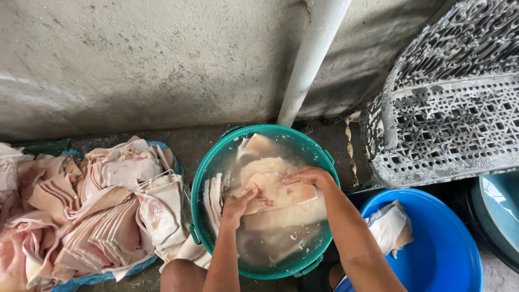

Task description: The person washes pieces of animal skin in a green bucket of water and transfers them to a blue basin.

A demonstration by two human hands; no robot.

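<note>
A green bucket [208, 162] full of cloudy water stands on the floor in front of me. Several pale pink slabs of raw pork skin [270, 178] soak in it. My left hand [238, 204] grips the near edge of one slab at the water's surface. My right hand [308, 176] presses flat on the same slab's right side, fingers spread over it. Both forearms reach in from the bottom of the view.
A large heap of pork skin pieces [97, 211] lies on a blue sheet at the left. A blue basin [443, 249] with one piece [389, 227] sits at the right. A white pipe [311, 59] runs up the concrete wall. A grey ornate chair [448, 108] stands at the right.
</note>
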